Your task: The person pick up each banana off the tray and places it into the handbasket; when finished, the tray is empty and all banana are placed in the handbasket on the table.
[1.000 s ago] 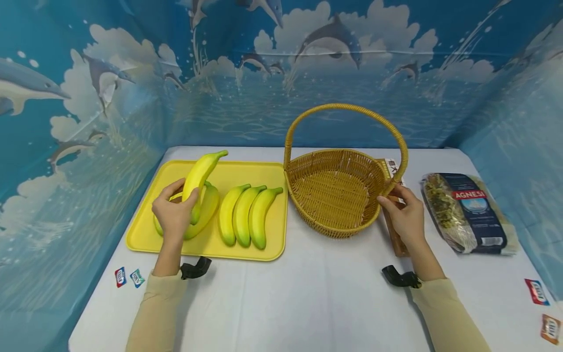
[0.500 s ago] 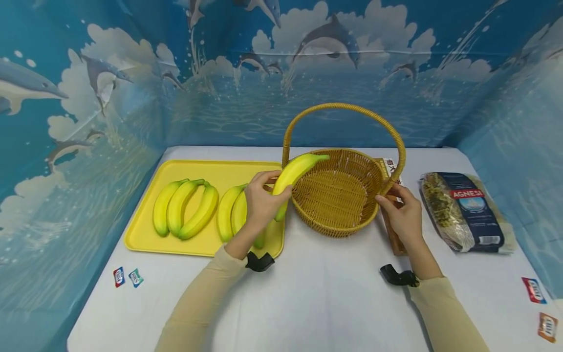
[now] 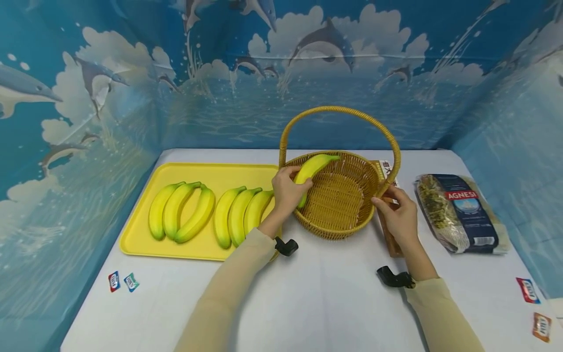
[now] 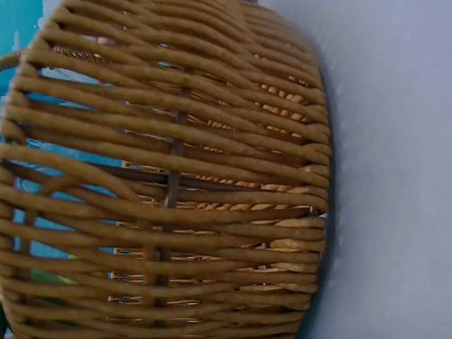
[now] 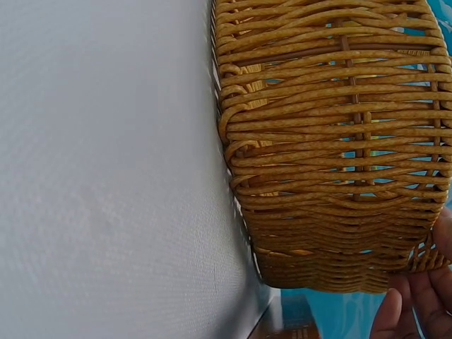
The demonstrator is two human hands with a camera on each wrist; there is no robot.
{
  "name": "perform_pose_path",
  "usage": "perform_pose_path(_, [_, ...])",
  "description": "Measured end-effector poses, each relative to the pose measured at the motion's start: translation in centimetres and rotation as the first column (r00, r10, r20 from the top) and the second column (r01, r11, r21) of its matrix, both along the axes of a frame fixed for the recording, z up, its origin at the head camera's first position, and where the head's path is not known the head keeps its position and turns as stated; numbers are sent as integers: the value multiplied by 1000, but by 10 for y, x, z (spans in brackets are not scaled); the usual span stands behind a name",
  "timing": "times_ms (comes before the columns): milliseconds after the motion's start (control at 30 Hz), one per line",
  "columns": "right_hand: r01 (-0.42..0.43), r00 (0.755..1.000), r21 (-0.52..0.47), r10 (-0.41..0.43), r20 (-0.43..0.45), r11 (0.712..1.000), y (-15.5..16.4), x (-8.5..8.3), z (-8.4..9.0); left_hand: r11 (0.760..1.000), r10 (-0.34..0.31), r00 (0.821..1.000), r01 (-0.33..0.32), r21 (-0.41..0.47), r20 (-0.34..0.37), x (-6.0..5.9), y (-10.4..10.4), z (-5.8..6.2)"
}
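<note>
My left hand [image 3: 288,192] holds a yellow banana [image 3: 313,167] over the left side of a woven wicker basket [image 3: 336,198], its stem pointing right and away. At the basket's right side, where the tall handle meets the rim, my right hand [image 3: 399,213] grips the edge. Its fingers [image 5: 424,304] show at the lower right of the right wrist view. Basket wall [image 4: 169,176] fills most of the left wrist view, and the left hand is hidden there. On the yellow tray [image 3: 176,250] lie three bananas [image 3: 180,211] at the left and three more [image 3: 237,215] partly behind my left arm.
A flat brown package [image 3: 393,239] lies beside the basket, partly under my right hand. Further right is a bag labelled AGNESI [image 3: 462,212]. Small wrappers lie near the left [image 3: 123,282] and right [image 3: 534,308] table edges. A dolphin-print curtain [image 3: 220,112] encloses the table.
My left hand has carried the banana rightward from above the tray's left group to over the basket. The right hand stays on the basket rim.
</note>
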State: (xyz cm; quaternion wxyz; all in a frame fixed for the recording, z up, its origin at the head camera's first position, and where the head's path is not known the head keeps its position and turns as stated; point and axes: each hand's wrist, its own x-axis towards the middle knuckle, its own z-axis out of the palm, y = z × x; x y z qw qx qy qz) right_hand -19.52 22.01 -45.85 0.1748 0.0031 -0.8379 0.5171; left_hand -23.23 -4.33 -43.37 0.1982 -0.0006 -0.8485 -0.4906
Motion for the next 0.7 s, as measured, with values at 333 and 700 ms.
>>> perform_pose_path(333, [14,1000,16,-14,-17,1000,-2,2,-1,984,30,999,-24,-174,33,-13,6,-3])
perform_pose_path(700, [25,999,34,-24,-36,999,-1,0,-5,956,77,994,-52,-290,76,-14,7,-4])
